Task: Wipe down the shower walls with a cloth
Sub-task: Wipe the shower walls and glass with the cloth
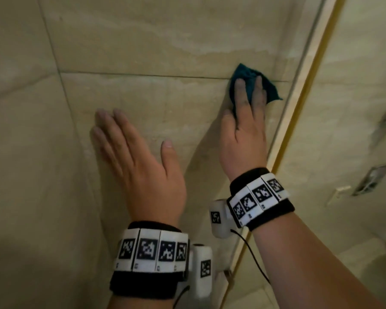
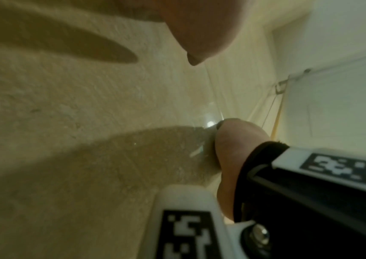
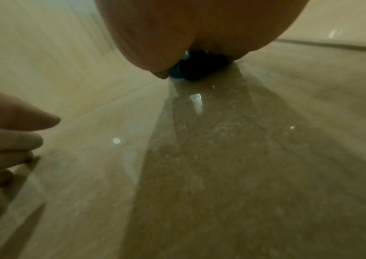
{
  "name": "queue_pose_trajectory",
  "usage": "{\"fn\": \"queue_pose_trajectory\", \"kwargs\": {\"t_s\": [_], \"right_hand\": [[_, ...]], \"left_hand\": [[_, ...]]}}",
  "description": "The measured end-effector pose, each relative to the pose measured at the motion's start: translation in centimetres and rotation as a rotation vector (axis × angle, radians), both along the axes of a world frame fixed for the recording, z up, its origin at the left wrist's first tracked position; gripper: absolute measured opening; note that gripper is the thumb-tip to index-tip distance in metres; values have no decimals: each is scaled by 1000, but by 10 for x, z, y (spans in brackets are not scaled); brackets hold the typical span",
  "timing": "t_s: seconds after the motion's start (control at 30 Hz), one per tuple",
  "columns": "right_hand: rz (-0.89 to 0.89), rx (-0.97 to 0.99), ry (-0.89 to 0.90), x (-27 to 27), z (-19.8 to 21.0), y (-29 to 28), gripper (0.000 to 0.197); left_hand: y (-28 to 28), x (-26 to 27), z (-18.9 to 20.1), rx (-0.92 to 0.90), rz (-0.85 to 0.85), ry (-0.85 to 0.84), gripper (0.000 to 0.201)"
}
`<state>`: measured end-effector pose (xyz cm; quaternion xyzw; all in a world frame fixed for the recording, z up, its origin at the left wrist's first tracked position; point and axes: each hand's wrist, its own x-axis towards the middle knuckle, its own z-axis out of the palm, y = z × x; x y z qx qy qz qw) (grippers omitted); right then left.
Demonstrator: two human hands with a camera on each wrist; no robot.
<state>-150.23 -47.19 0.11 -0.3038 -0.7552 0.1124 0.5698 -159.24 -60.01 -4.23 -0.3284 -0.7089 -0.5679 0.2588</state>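
Note:
A dark teal cloth [image 1: 247,83] lies bunched against the beige tiled shower wall [image 1: 143,52], close to the wall's right edge. My right hand [image 1: 245,121] presses it flat to the tile with straight fingers spread over it. In the right wrist view the cloth [image 3: 196,70] shows as a dark lump under the palm. My left hand [image 1: 129,148] lies flat on the wall to the left and lower, fingers straight, holding nothing. In the left wrist view only the thumb [image 2: 199,35] and the wall show.
A glass panel with a pale, gold-edged frame [image 1: 299,103] runs diagonally just right of the cloth. Beyond it are a floor drain [image 1: 372,179] and a small fitting. A grout line [image 1: 143,75] crosses the wall at cloth height. A side wall [image 1: 20,152] stands left.

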Motion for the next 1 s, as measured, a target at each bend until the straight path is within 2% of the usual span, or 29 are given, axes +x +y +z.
{"fn": "queue_pose_trajectory", "kwargs": {"t_s": [0.1, 0.2, 0.27, 0.33, 0.47, 0.6, 0.67, 0.77, 0.87, 0.93, 1.0], "right_hand": [[12, 86, -83, -7, -23, -8, 60], [82, 358, -314, -14, -70, -19, 65], [72, 482, -371, -12, -88, -15, 64], [-25, 420, -365, -4, -88, -10, 64], [-178, 225, -289, 10, -61, 1, 67], [-114, 88, -164, 12, -16, 22, 68], [-103, 60, -84, 10, -4, 25, 59], [-107, 304, -224, -4, -34, 7, 48], [36, 385, -279, -4, -80, -8, 59], [-15, 390, -259, 3, -91, 7, 58], [-59, 279, -163, 8, -75, 24, 56]], "left_hand": [[3, -10, -18, 108, 16, -2, 79], [6, -15, -25, 119, 41, 13, 77], [7, -14, -23, 84, 62, 21, 78], [6, -12, -22, 43, 55, 21, 78], [5, -11, -29, -21, 80, 38, 84], [5, -11, -28, -61, 100, 34, 88], [5, -11, -28, -69, 95, 34, 87], [4, -11, -30, -61, 94, 41, 86], [3, -11, -32, -62, 96, 58, 89], [2, -11, -32, -64, 87, 50, 91], [2, -11, -31, -78, 76, 41, 92]]}}
